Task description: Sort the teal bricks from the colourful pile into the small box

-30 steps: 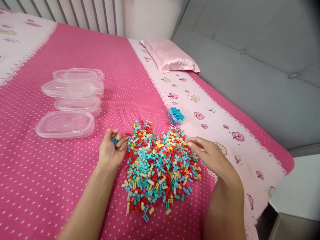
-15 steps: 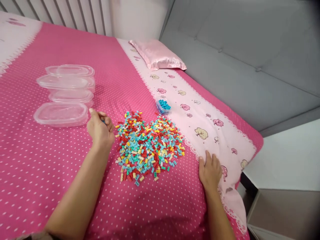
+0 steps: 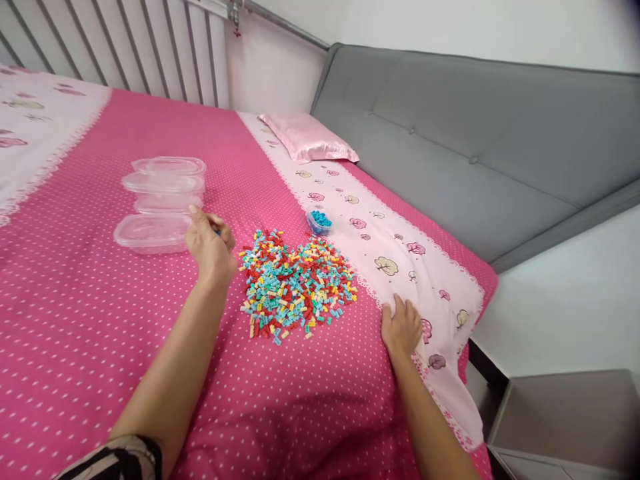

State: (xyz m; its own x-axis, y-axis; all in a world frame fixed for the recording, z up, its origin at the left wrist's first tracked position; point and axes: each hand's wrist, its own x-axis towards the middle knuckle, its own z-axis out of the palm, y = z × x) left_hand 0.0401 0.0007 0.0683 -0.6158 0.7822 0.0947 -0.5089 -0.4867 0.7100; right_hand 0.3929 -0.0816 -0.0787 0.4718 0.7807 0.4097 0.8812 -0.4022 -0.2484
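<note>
My left hand (image 3: 212,245) is curled closed at the left of a loose pile of small toy building bricks (image 3: 295,287), coloured red, light blue, green, yellow and cream. A bit of dark blue brick (image 3: 218,232) shows between its fingers; how many it holds is hidden. Its thumb side overlaps the right end of the nearest clear plastic container (image 3: 153,232); whether they touch I cannot tell. My right hand (image 3: 402,327) lies flat on the bedspread, right of the pile, fingers apart and holding nothing. A small clear tub (image 3: 319,227) of blue bricks stands behind the pile.
Several more clear containers (image 3: 167,181) are lined up behind the nearest one. A pink satin pillow (image 3: 309,137) lies against the grey headboard (image 3: 450,133). The pink dotted bedspread (image 3: 280,400) drops off at the right, near a grey cabinet (image 3: 565,417).
The camera view has tilted up, showing more of the headboard and wall. My left hand stays closed and now overlaps the nearest container's end slightly. My right hand still rests on the bed.
</note>
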